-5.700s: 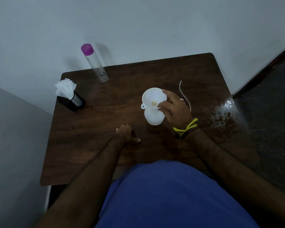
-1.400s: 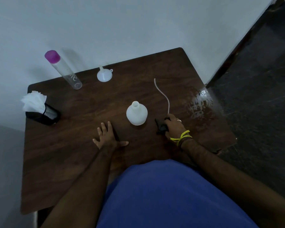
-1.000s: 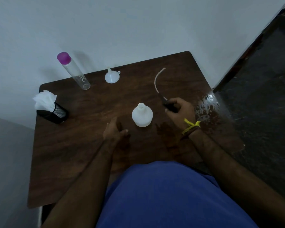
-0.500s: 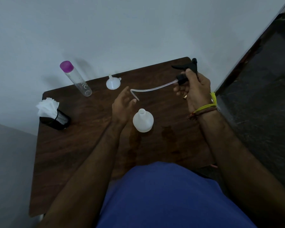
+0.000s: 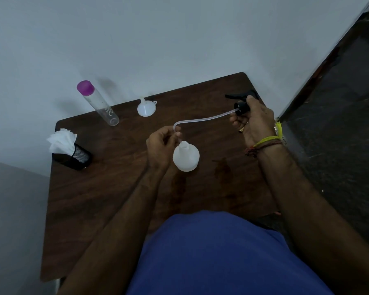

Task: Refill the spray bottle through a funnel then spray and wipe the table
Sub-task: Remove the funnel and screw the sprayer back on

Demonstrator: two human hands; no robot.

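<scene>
Gripping-wise, we've got our right hand (image 5: pixel 256 120) wrapped around the black spray head (image 5: pixel 241 103), fingers curled round its collar with the trigger poking out toward the wall, while our left hand (image 5: pixel 161 143) pinches the loose end of the dip tube (image 5: pixel 205 119) between thumb and fingertips, right above the neck of the spray bottle (image 5: pixel 185 156). That bottle sits upright around the middle of the table (image 5: pixel 115 188), open at the top, with the funnel (image 5: pixel 146 107) parked upside down further back near the wall, next to a clear bottle with a purple cap (image 5: pixel 97 103). Tissue holder (image 5: pixel 69 146) is off on the left edge. Handling-wise, we'd guess the tube is the fiddly bit: thin, floppy, it's got a curl in it and wants to spring sideways, so holding it close to the tip is the way to steer it into that small neck. The spray head looks rigid and light, easy enough to hold by the collar. The little white bottle looks like soft plastic and light even with liquid in it, so nothing's bracing it and it could tip if we nudge the neck. Pose: right arm stretched out high and to the right, keeping the tube drawn out, left wrist bent in over the bottle.
</scene>
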